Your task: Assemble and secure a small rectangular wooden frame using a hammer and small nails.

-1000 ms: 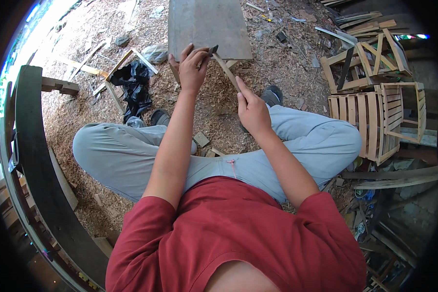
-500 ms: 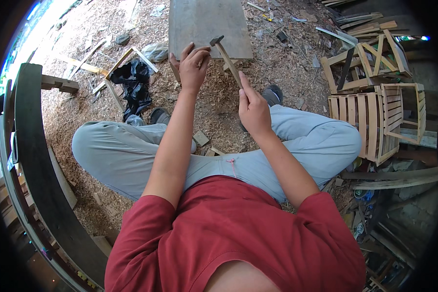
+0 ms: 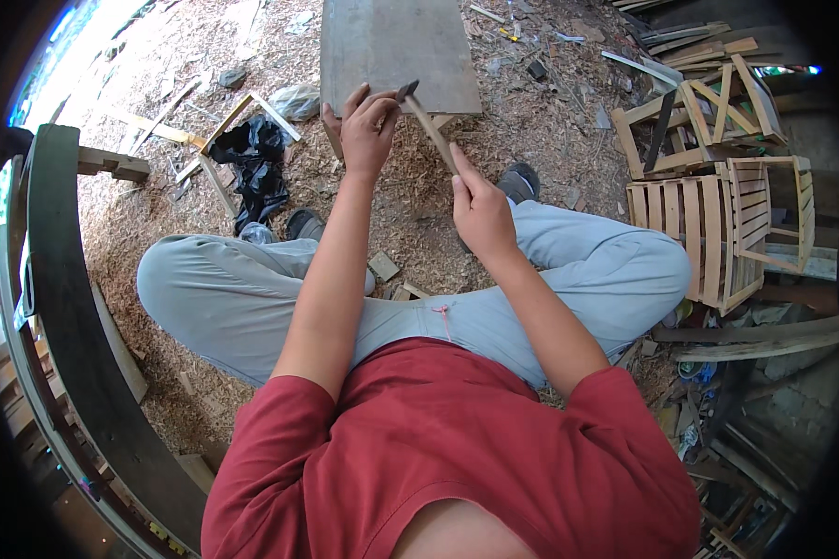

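Right hand (image 3: pixel 484 214): fingers clamped around the wooden handle of the hammer (image 3: pixel 431 131). The dark, blocky hammer head (image 3: pixel 407 90) sits just beside the left fingertips; contact cannot be determined. Left hand (image 3: pixel 367 140): fingers bent and partly spread at the near edge of the board (image 3: pixel 396 47); whether they grip anything cannot be told. The flat, grey-brown board extends ahead of the fingers, its far end cut off. Left of the left fingers: crumpled black plastic (image 3: pixel 259 177). Well right of the right fingers: slatted wooden frame (image 3: pixel 690 224).
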A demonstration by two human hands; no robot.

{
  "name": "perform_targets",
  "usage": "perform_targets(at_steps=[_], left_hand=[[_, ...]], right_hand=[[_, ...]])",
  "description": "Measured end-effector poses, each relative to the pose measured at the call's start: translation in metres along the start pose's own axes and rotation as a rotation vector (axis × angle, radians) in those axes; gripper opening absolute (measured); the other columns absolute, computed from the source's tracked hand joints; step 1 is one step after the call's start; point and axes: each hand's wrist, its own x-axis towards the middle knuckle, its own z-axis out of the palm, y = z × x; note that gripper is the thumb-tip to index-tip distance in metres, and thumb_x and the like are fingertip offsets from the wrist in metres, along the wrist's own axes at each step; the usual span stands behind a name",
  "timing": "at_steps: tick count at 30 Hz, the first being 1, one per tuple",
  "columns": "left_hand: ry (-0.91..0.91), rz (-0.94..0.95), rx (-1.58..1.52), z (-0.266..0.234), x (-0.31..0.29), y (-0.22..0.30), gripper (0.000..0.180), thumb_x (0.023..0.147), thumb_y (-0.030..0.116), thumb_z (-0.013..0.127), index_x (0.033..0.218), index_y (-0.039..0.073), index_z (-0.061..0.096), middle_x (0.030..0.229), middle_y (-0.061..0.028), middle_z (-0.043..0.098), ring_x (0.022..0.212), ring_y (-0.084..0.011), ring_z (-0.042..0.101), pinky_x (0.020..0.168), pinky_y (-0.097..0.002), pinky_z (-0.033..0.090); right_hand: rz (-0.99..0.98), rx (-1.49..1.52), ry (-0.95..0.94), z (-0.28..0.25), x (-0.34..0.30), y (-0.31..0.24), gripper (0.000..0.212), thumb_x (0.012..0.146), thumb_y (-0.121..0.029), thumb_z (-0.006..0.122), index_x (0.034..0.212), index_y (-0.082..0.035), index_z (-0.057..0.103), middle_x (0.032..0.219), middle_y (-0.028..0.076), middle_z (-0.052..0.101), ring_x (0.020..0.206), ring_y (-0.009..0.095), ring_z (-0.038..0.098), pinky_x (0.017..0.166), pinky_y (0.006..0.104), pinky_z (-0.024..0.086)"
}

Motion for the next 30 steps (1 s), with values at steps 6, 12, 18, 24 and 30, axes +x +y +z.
perform_targets(at_steps=[6, 12, 18, 24, 30], left_hand=[[-0.008, -0.003, 0.012, -0.001, 0.0, 0.005, 0.007, 0.092, 0.021, 0.079, 0.098, 0.018, 0.078, 0.118, 0.0094, 0.077, 0.137, -0.0272, 0.056, 0.122, -0.0585, 0.012], [0.017, -0.008, -0.035, 0.003, -0.002, -0.001, 0.007, 0.091, 0.02, 0.079, 0.097, 0.018, 0.079, 0.118, 0.0098, 0.077, 0.136, -0.0262, 0.057, 0.122, -0.0581, 0.013], [0.008, -0.007, 0.026, 0.0, -0.002, 0.003, 0.006, 0.091, 0.02, 0.079, 0.097, 0.018, 0.078, 0.117, 0.0108, 0.077, 0.136, -0.0248, 0.057, 0.122, -0.0571, 0.012], [0.008, -0.001, 0.004, -0.001, 0.001, 0.006, 0.007, 0.092, 0.022, 0.079, 0.097, 0.018, 0.078, 0.117, 0.0106, 0.077, 0.136, -0.0248, 0.057, 0.122, -0.0562, 0.012], [0.008, -0.004, 0.009, 0.0, -0.001, 0.003, 0.007, 0.091, 0.022, 0.079, 0.097, 0.018, 0.078, 0.117, 0.01, 0.078, 0.135, -0.0254, 0.057, 0.122, -0.0546, 0.012]], right_hand=[[0.031, -0.041, -0.061, 0.004, 0.0, 0.005, 0.052, 0.104, -0.013, 0.057, 0.155, -0.017, 0.053, 0.099, 0.025, 0.072, 0.088, 0.044, 0.07, 0.075, 0.0504, 0.055], [-0.03, 0.001, 0.042, -0.008, 0.002, -0.014, 0.052, 0.104, -0.012, 0.057, 0.155, -0.015, 0.052, 0.094, 0.025, 0.071, 0.085, 0.044, 0.07, 0.073, 0.0509, 0.054], [0.048, -0.019, -0.051, 0.0, -0.002, 0.0, 0.053, 0.104, -0.013, 0.057, 0.156, -0.015, 0.051, 0.091, 0.025, 0.071, 0.084, 0.044, 0.07, 0.074, 0.051, 0.054], [0.028, -0.087, -0.066, 0.004, 0.001, 0.005, 0.053, 0.104, -0.013, 0.057, 0.156, -0.017, 0.051, 0.091, 0.024, 0.071, 0.083, 0.044, 0.07, 0.074, 0.0511, 0.054], [-0.03, -0.006, 0.067, -0.004, 0.001, -0.008, 0.052, 0.104, -0.013, 0.057, 0.156, -0.018, 0.052, 0.093, 0.025, 0.071, 0.085, 0.043, 0.07, 0.076, 0.0508, 0.055]])
